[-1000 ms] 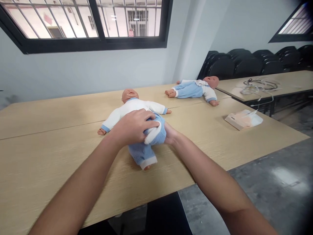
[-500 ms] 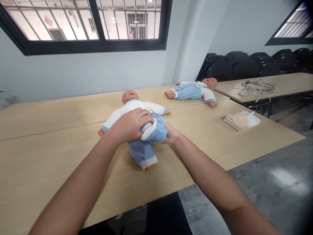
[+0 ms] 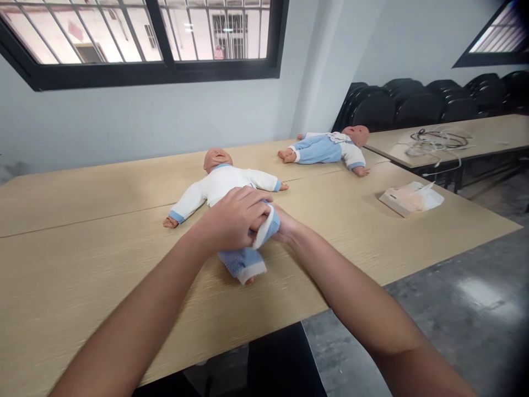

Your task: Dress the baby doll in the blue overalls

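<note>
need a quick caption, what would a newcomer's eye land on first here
A baby doll in a white top lies face up on the table, both hands at its blue-trousered leg: the left hand clasps it from above, the right hand presses in beside it, fingers hidden. A second doll lies farther back to the right, near black chairs.

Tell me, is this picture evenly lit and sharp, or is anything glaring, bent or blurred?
Head view: the window is washed pale by daylight; a pale glare patch lies on the grey floor; window frame and table edges lean and bow, as from a wide lens; the right-hand corners darken; the left hand gripping the near doll is fairly sharp, the forearms near the bottom edge softer.
</note>
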Available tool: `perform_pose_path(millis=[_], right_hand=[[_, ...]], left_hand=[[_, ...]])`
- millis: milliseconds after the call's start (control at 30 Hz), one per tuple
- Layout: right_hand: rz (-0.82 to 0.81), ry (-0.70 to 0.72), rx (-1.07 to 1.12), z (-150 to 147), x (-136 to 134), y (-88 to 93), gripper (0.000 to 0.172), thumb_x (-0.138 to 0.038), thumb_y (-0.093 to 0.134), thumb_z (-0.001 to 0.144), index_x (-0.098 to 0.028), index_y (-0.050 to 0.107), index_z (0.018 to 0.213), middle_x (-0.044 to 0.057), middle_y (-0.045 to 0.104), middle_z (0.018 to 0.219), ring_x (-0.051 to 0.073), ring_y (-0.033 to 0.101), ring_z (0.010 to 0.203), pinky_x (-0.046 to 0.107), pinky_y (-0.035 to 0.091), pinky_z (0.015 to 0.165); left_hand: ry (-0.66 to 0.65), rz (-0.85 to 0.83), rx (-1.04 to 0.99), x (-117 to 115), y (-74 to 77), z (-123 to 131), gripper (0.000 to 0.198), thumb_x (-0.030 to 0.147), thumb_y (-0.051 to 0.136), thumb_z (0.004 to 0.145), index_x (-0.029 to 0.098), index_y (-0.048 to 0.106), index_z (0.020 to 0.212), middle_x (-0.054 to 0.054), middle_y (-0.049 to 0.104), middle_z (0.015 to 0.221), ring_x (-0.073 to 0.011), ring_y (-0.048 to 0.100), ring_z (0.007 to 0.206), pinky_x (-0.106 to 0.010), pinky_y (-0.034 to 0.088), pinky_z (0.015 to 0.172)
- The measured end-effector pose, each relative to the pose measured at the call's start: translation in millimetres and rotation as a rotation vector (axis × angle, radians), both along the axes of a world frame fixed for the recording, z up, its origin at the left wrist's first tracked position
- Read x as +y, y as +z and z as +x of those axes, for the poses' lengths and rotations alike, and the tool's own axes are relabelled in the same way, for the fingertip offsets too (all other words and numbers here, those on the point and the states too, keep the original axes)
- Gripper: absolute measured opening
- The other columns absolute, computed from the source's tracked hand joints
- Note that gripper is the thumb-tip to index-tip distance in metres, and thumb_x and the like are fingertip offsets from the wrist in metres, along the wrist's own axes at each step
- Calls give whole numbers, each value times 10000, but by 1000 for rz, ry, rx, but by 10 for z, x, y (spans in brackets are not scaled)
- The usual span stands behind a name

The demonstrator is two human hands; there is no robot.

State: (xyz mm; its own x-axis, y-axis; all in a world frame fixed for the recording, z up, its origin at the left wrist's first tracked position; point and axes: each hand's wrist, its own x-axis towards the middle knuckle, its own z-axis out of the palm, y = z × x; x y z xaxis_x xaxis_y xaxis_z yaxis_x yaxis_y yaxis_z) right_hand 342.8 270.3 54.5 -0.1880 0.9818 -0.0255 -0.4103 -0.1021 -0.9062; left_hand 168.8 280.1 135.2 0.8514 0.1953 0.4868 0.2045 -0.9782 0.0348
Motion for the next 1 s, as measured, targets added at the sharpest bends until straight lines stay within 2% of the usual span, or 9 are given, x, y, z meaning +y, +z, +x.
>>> perform_pose_path(millis=[133, 267, 367, 467, 633, 733, 867, 933, 1000], right_hand=[[-35, -12, 0, -5, -26, 30, 318, -240, 885, 666, -194, 692, 915, 15, 725, 838, 192, 678, 780, 294, 590, 660], [-2, 3, -121, 156, 17, 153, 207, -334, 792, 801, -211, 715, 947, 23, 756, 908, 207, 687, 906, 301, 588, 774], [27, -48, -175, 336, 69, 230, 143, -356, 677, 903, -232, 722, 961, 15, 770, 962, 216, 683, 966, 323, 585, 841], [-45, -47, -178, 452, 85, 245, 159, -317, 612, 919, -213, 732, 914, 31, 776, 937, 212, 686, 888, 320, 580, 820], [-135, 43, -133, 441, 70, 197, 190, -281, 570, 913, -198, 740, 896, 40, 765, 845, 206, 682, 808, 292, 570, 745], [-173, 45, -99, 435, 82, 191, 253, -276, 503, 938, -185, 734, 888, 55, 767, 838, 208, 691, 807, 291, 575, 744], [-138, 90, -41, 505, 77, 236, 357, -309, 394, 1020, -169, 722, 1051, 70, 781, 940, 212, 718, 877, 310, 587, 793], [-78, 149, -43, 543, 48, 266, 389, -434, 396, 1063, -195, 688, 1157, 59, 779, 1023, 213, 720, 925, 326, 594, 814], [8, 210, -85, 560, 9, 288, 414, -556, 527, 1024, -218, 654, 1226, 56, 762, 1120, 215, 709, 996, 340, 594, 859]], left_hand=[[32, -42, 22, -4, -20, 31, 348, 167, 674, 724, 174, 614, 1067, -146, 656, 1292, -337, 598, 1185, -505, 488, 1019], [52, -117, -1, 1, -39, 41, 383, 209, 715, 699, 182, 595, 1062, -142, 650, 1275, -340, 595, 1171, -504, 492, 1011], [6, -147, -44, 8, -62, 40, 387, 152, 685, 692, 189, 589, 1064, -129, 638, 1310, -318, 583, 1190, -477, 490, 1018], [-61, -134, -63, 17, -91, 47, 411, 64, 623, 689, 209, 606, 1074, -91, 636, 1296, -274, 576, 1163, -440, 484, 1002], [-41, -45, -14, 45, -159, 78, 209, 34, 583, 713, 212, 586, 823, -60, 623, 1110, -239, 542, 1005, -418, 463, 910], [-19, -53, -10, 63, -193, 77, 266, 38, 592, 722, 214, 607, 920, -78, 611, 1140, -255, 524, 1021, -437, 463, 934], [31, -147, -53, 82, -203, 42, 335, 37, 608, 717, 204, 564, 1003, -116, 567, 1247, -287, 507, 1123, -465, 471, 998], [47, -195, -68, 91, -200, 27, 318, 55, 623, 718, 207, 527, 979, -124, 548, 1272, -299, 500, 1159, -479, 472, 1014], [53, -231, -76, 100, -197, 22, 315, 90, 646, 732, 210, 503, 986, -128, 538, 1270, -303, 499, 1167, -491, 471, 1027]])
